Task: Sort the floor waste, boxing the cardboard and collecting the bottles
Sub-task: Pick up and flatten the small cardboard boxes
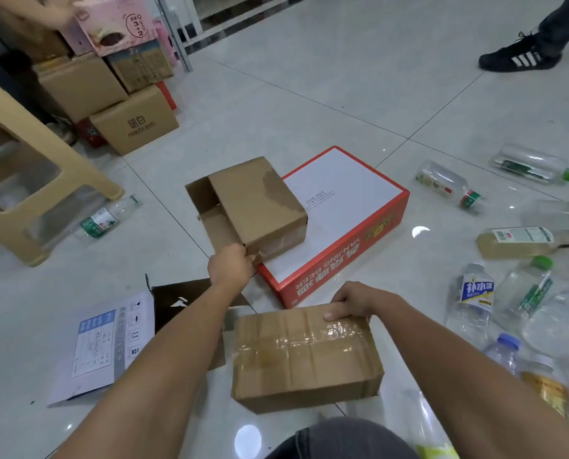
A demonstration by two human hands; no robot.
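Head view: left hand (231,265) pinches a corner of the open brown box (256,203), right hand (356,301) grips far edge of the taped box (306,356), likely to gather both.

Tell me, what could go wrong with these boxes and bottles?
The left hand grips only a corner of the open cardboard box, which rests partly on the red beer carton; it might tip or tear. The right hand holds the taped cardboard box; its arm could knock nearby plastic bottles rolling.

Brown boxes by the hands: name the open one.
The brown box on the red carton, pinched by the left hand: its end flaps gape. The taped box held by the right hand is closed.
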